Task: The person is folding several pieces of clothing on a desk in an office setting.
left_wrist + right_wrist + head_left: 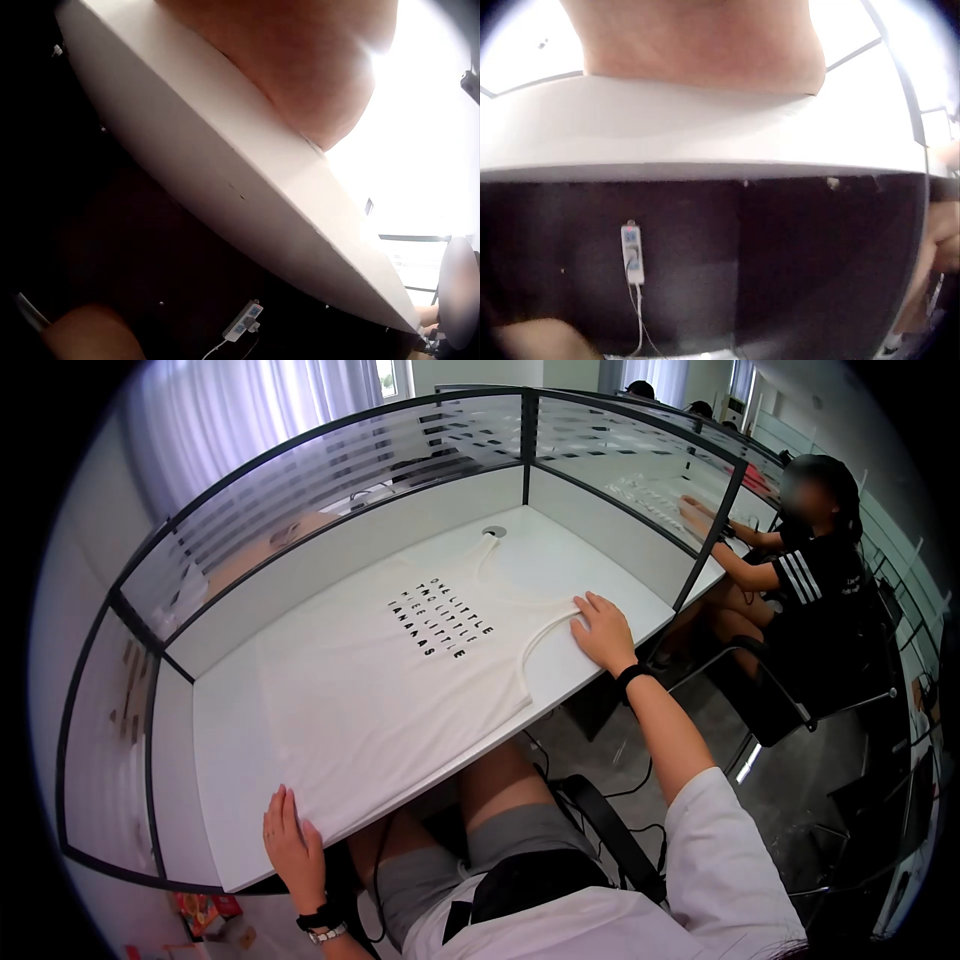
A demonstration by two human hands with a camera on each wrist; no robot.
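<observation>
A white tank top with several rows of black lettering lies spread over the white desk. Its straps point toward the right and its hem toward the left. My left hand rests at the desk's near left corner, fingers straight beside the hem's near corner. At the near strap, my right hand lies with extended fingers touching its end. In the left wrist view, the heel of the left hand sits over the desk edge; the right wrist view shows the right hand likewise, with fingers hidden in both.
Low partitions with dark frames enclose the desk's far and side edges. A round cable hole is near the far strap. Another person sits beyond the right partition. Under the desk hangs a power strip.
</observation>
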